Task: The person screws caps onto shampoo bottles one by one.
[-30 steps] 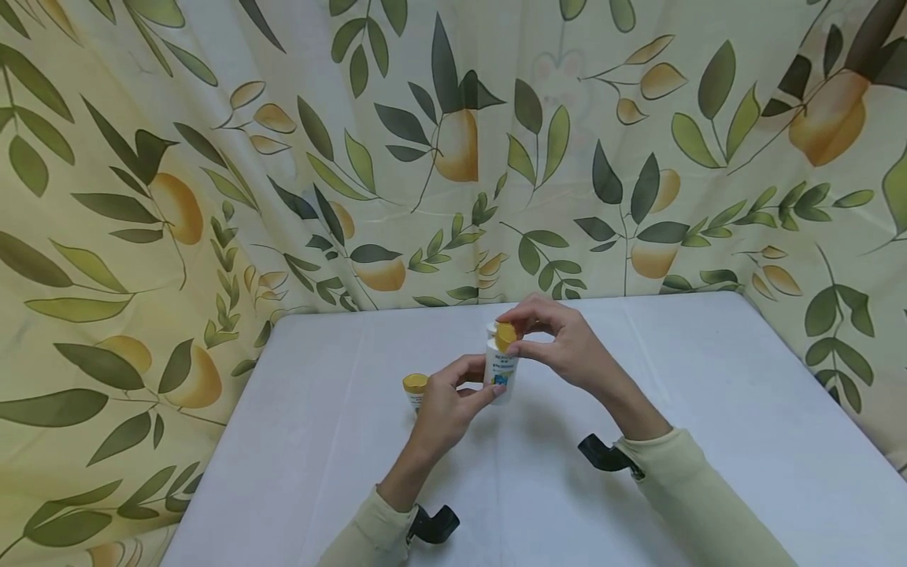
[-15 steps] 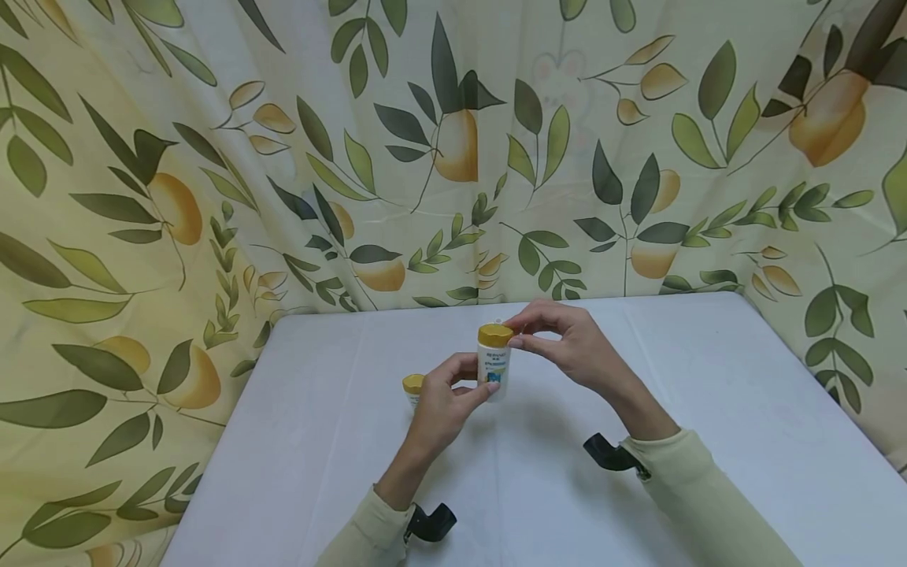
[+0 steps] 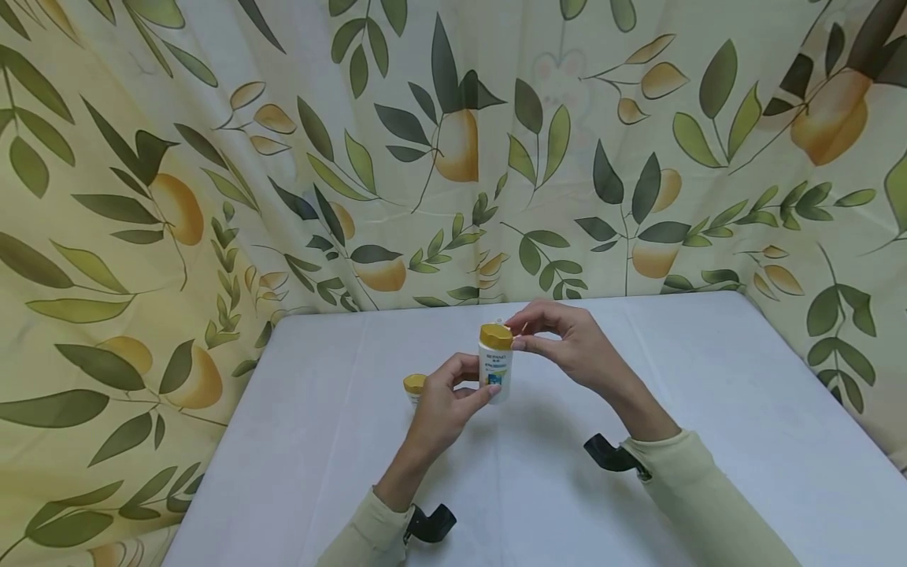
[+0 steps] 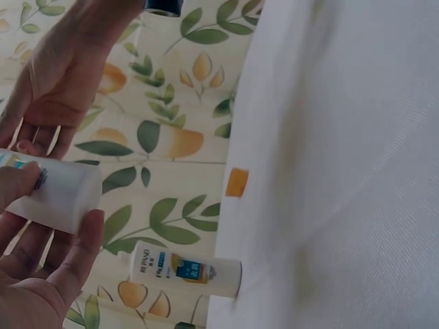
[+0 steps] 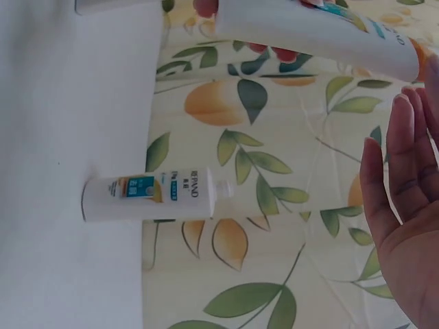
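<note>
My left hand [image 3: 442, 402] grips a white bottle [image 3: 495, 372] around its lower part and holds it upright. Its yellow cap [image 3: 496, 336] sits at the top. Thumb and fingers of my right hand [image 3: 567, 342] pinch the cap's right side; in the right wrist view some right-hand fingers [image 5: 405, 157] extend freely. A second bottle [image 3: 414, 384] with a yellow top is partly hidden by my left hand. In the right wrist view another white bottle [image 5: 151, 195] stands with its nozzle [image 5: 223, 189] bare; in the head view the held bottle largely hides it.
A small orange piece [image 4: 236, 182], perhaps a loose cap, lies near the table's far edge in the left wrist view. The white-covered table [image 3: 680, 370] ends at a fruit-patterned curtain [image 3: 560, 157]. A black wrist camera [image 3: 431, 523] is strapped at each sleeve.
The yellow cap was at the bottle's right side, between my right fingers; it now covers the top. The bottle shifted slightly left. Over the last half second almost nothing moved.
</note>
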A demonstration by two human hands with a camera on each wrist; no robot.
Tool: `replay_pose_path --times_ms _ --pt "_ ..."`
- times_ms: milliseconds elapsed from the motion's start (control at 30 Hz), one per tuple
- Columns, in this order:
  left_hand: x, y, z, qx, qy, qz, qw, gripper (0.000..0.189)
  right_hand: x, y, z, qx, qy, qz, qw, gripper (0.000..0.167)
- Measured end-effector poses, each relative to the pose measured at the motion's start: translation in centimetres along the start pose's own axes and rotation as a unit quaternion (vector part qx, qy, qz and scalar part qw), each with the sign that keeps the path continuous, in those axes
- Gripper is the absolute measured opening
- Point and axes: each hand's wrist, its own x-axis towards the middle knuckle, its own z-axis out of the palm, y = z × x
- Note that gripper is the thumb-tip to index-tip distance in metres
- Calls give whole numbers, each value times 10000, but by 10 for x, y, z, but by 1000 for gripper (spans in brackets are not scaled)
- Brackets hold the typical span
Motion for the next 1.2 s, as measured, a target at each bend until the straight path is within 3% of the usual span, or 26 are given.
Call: replay_pose_path --times_ms 333,533,733,1033,1200 --pt "-1 -1 2 91 -259 275 9992 35 1 -1 4 283 -625 -47 9976 36" --pt "-1 0 5 19 -234 312 9992 37 0 -2 8 62 -475 112 9988 36" --pt "1 -2 2 -4 -47 327 9995 37 1 -2 7 -156 -386 -11 9991 36" --pt "1 -3 -3 53 138 286 9995 36 1 0 4 -122 -231 -173 9995 29" --pt "0 -1 -3 114 59 253 9996 38 2 1 3 -1 -86 -287 9996 26"
